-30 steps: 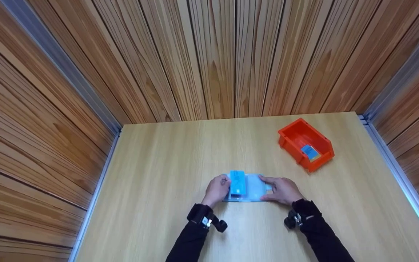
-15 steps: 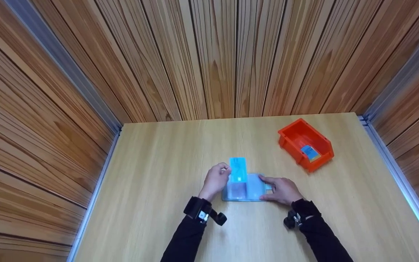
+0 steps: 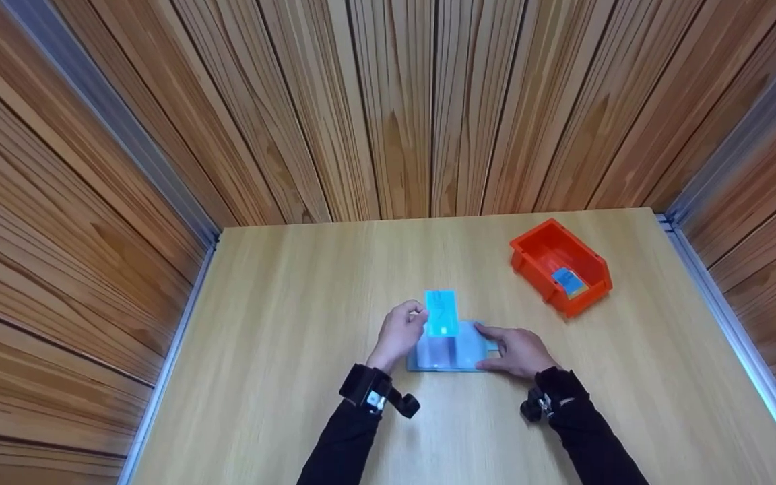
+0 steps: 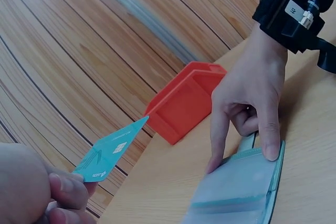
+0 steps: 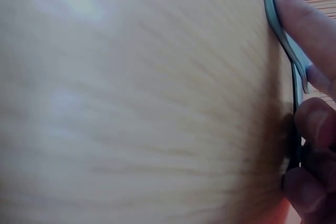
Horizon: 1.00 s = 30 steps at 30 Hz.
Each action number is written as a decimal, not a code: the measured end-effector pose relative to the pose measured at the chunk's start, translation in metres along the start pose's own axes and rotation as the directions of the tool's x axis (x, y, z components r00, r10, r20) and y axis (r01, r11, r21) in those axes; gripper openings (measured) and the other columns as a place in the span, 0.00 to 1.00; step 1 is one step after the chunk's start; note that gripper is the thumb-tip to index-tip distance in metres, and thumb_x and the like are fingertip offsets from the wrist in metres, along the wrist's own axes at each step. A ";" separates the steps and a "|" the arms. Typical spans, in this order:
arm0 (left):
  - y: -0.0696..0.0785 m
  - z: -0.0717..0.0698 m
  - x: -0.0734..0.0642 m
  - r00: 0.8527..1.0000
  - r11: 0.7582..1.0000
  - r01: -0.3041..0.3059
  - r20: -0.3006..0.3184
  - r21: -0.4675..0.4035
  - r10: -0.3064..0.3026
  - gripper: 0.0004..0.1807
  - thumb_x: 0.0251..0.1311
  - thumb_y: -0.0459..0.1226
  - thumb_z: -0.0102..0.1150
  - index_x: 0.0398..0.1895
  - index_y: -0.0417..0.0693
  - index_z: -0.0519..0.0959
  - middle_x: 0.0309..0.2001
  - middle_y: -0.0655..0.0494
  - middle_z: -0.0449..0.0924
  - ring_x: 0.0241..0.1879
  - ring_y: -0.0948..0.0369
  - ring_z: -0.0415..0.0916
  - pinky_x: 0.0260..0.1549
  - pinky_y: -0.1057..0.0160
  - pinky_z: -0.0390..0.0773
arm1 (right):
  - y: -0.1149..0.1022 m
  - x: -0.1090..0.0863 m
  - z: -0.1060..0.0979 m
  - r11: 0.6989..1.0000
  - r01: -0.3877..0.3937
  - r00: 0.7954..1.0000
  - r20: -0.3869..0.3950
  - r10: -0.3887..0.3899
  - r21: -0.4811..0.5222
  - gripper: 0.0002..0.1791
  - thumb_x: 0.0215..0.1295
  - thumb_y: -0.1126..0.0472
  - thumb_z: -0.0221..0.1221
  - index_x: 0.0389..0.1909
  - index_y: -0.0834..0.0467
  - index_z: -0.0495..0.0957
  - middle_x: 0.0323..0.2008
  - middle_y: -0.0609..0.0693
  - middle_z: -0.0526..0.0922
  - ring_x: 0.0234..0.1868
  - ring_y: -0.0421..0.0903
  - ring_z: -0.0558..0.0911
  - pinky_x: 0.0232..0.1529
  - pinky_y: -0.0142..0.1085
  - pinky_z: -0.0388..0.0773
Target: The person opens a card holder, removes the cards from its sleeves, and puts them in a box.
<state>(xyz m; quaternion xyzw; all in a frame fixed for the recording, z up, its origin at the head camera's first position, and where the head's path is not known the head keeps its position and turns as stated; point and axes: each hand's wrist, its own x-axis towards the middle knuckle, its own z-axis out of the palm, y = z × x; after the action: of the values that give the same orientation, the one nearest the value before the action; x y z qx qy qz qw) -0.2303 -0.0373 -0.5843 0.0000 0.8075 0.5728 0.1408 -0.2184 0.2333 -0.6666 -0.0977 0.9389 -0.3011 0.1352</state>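
Observation:
Pinched at its left edge by my left hand (image 3: 399, 335) is a turquoise bank card (image 3: 442, 313), raised above the far edge of a pale blue card holder (image 3: 471, 349). In the left wrist view the card (image 4: 109, 153) tilts upward and shows its chip. The holder lies on the table with its clear plastic pocket (image 4: 226, 190) facing up. My right hand (image 3: 514, 351) grips the holder's right end, thumb at the near edge and a finger at the far edge. Its other fingers are curled by the strap tab (image 4: 248, 142).
An orange bin (image 3: 537, 279) stands at the back right of the wooden table (image 3: 280, 296), with a blue and yellow piece (image 3: 568, 280) inside. Wood-panelled walls with metal corner strips enclose the table at the back and sides.
My left hand has drawn the bank card away from me, from over the holder's pocket to beyond its far edge. My right hand keeps its grip on the holder.

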 end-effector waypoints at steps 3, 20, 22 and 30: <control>0.001 0.001 -0.001 1.000 1.000 -0.001 -0.005 0.007 0.001 0.09 0.77 0.40 0.53 0.39 0.48 0.79 0.22 0.63 0.69 0.22 0.65 0.65 0.21 0.68 0.63 | -0.002 -0.001 -0.001 1.000 -0.009 1.000 0.010 0.009 -0.007 0.49 0.51 0.40 0.77 0.75 0.44 0.70 0.73 0.49 0.74 0.57 0.46 0.77 0.65 0.51 0.75; -0.007 0.007 -0.004 1.000 0.997 0.017 0.008 -0.072 -0.016 0.09 0.77 0.38 0.52 0.37 0.47 0.78 0.19 0.64 0.64 0.19 0.66 0.61 0.18 0.68 0.59 | -0.051 0.000 -0.019 0.884 0.067 0.993 -0.115 -0.015 0.462 0.22 0.83 0.48 0.47 0.48 0.58 0.85 0.21 0.50 0.72 0.25 0.47 0.74 0.32 0.33 0.70; -0.008 0.009 -0.005 1.000 0.997 0.025 0.016 -0.079 -0.024 0.09 0.78 0.38 0.52 0.37 0.48 0.78 0.20 0.64 0.65 0.19 0.65 0.61 0.19 0.68 0.59 | -0.059 0.001 -0.016 0.884 0.104 0.989 -0.140 -0.044 0.455 0.21 0.82 0.48 0.49 0.42 0.57 0.85 0.20 0.47 0.71 0.24 0.45 0.73 0.31 0.32 0.68; -0.009 0.013 -0.003 0.999 0.999 0.030 0.029 -0.037 -0.029 0.10 0.78 0.40 0.52 0.41 0.46 0.80 0.21 0.64 0.69 0.20 0.66 0.65 0.19 0.69 0.62 | -0.075 0.004 -0.005 0.902 0.186 0.961 -0.265 -0.083 0.389 0.15 0.77 0.56 0.59 0.31 0.58 0.84 0.23 0.42 0.72 0.27 0.41 0.73 0.31 0.31 0.67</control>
<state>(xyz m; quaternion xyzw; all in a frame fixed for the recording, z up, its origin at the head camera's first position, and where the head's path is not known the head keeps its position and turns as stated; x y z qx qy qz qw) -0.2235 -0.0289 -0.5955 -0.0063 0.7944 0.5857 0.1608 -0.2158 0.1754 -0.6190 -0.0945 0.8550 -0.5097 0.0158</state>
